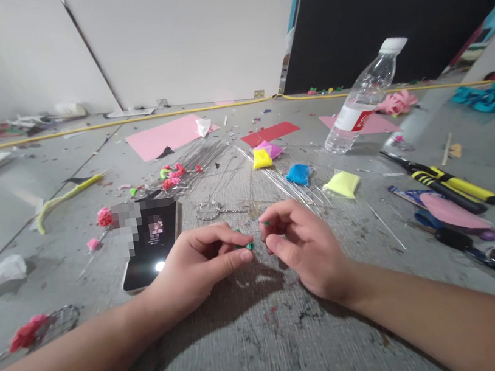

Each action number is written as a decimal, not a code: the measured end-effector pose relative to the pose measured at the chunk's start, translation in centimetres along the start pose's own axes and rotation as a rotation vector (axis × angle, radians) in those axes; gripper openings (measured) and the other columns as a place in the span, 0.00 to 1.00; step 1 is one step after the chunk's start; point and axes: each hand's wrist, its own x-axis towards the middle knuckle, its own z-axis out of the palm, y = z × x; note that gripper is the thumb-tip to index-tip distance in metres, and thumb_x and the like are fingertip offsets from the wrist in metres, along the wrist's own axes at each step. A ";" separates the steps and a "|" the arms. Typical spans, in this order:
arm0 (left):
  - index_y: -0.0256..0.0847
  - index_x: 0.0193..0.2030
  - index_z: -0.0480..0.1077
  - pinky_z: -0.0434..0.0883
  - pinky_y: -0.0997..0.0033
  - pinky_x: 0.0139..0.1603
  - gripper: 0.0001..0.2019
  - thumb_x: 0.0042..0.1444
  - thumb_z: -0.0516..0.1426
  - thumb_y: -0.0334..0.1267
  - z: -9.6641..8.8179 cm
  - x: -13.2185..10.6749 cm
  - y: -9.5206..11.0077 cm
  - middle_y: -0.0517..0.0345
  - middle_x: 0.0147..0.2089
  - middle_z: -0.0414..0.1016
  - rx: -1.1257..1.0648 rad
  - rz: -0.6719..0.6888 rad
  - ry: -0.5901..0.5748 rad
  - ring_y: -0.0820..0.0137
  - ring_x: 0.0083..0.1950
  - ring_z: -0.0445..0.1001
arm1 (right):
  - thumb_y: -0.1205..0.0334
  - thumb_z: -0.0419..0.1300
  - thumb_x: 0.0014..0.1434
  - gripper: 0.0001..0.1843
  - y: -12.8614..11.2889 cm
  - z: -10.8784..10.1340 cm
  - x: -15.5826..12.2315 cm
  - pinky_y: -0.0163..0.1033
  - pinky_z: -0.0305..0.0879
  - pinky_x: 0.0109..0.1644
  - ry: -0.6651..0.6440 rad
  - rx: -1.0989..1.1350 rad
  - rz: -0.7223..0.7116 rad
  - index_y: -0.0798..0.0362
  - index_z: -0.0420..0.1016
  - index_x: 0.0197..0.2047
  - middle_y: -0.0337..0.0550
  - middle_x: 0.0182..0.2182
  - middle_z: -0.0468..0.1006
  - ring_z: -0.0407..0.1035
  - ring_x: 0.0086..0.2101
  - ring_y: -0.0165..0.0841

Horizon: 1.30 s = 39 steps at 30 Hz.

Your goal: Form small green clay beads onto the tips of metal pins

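Observation:
My left hand [204, 256] is closed in a pinch around a small green piece of clay [250, 246], which pokes out at the thumb and fingertips. Close beside it, my right hand [309, 250] has its fingers curled, with a tiny green clay bit [266, 223] at the index fingertip. A small gap separates the two hands. Just beyond them lies a twisted wire loop [209, 210]. Left of my left hand is a phone [163, 240] with its screen lit, partly covered by a blurred patch.
Thin metal wires [283, 180] spread over the grey table [260, 343]. Yellow [262, 158], blue [298, 174] and pale yellow clay packs [342, 184] lie past my hands. A plastic bottle [362, 102] stands right, behind yellow-black pliers [444, 179]. Pink clay flowers on wire [31, 331] lie left.

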 end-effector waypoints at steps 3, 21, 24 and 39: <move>0.44 0.35 0.84 0.64 0.73 0.32 0.05 0.51 0.72 0.37 0.0 -0.1 -0.1 0.63 0.29 0.66 -0.110 -0.009 -0.045 0.74 0.31 0.65 | 0.67 0.65 0.61 0.19 0.2 0.3 -0.4 0.39 0.70 0.38 -0.015 0.026 -0.072 0.45 0.65 0.52 0.35 0.36 0.72 0.69 0.32 0.29; 0.40 0.36 0.83 0.73 0.80 0.31 0.12 0.45 0.76 0.37 0.1 -0.2 -0.6 0.58 0.33 0.82 -0.345 -0.205 -0.024 0.77 0.30 0.75 | 0.63 0.63 0.66 0.13 0.1 0.4 -0.3 0.38 0.70 0.35 -0.029 -0.074 -0.079 0.47 0.65 0.50 0.36 0.32 0.73 0.70 0.32 0.30; 0.39 0.35 0.82 0.72 0.79 0.28 0.13 0.44 0.76 0.39 0.1 -0.1 -0.8 0.60 0.29 0.79 -0.369 -0.230 -0.008 0.76 0.27 0.73 | 0.62 0.62 0.66 0.12 0.1 0.4 -0.3 0.38 0.71 0.35 -0.016 -0.085 -0.058 0.47 0.65 0.50 0.36 0.32 0.73 0.71 0.32 0.31; 0.37 0.35 0.79 0.70 0.79 0.30 0.12 0.48 0.75 0.38 0.4 0.2 -0.4 0.60 0.28 0.77 -0.444 -0.204 -0.044 0.76 0.28 0.73 | 0.64 0.57 0.68 0.07 -0.4 0.1 -0.4 0.38 0.69 0.34 -0.053 -0.082 -0.101 0.48 0.68 0.49 0.37 0.32 0.73 0.70 0.31 0.31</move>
